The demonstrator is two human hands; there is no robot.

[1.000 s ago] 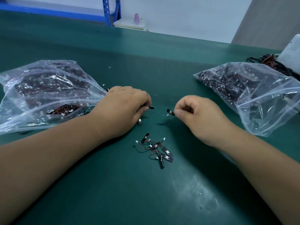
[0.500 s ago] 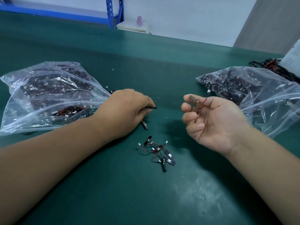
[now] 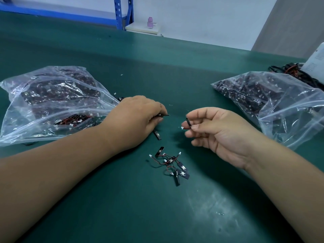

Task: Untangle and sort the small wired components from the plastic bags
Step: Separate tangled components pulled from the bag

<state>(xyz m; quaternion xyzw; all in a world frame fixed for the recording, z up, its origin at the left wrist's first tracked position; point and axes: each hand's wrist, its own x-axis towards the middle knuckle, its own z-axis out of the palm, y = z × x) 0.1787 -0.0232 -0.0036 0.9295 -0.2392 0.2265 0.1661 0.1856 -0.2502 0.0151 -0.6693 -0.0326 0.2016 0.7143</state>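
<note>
Two clear plastic bags of small wired components lie on the green table: one at the left [image 3: 52,102], one at the right [image 3: 273,102]. My left hand [image 3: 135,121] rests palm down beside the left bag's mouth and grips some components; a black tip sticks out past its fingers and another piece [image 3: 157,135] pokes out below. My right hand [image 3: 215,132] is palm up above the table and pinches one black component with a white plug [image 3: 187,124]. A small tangled pile of components [image 3: 171,163] lies between my forearms.
A bundle of black and red cables [image 3: 291,71] and a white paper [image 3: 315,62] sit behind the right bag. Blue shelving [image 3: 122,13] and a pink bottle [image 3: 150,22] stand beyond the table's far edge. White specks dot the table surface.
My right hand has turned palm up and lifted, then shifted its hold on the single component to its fingertips. My left hand has stayed by the left bag.
</note>
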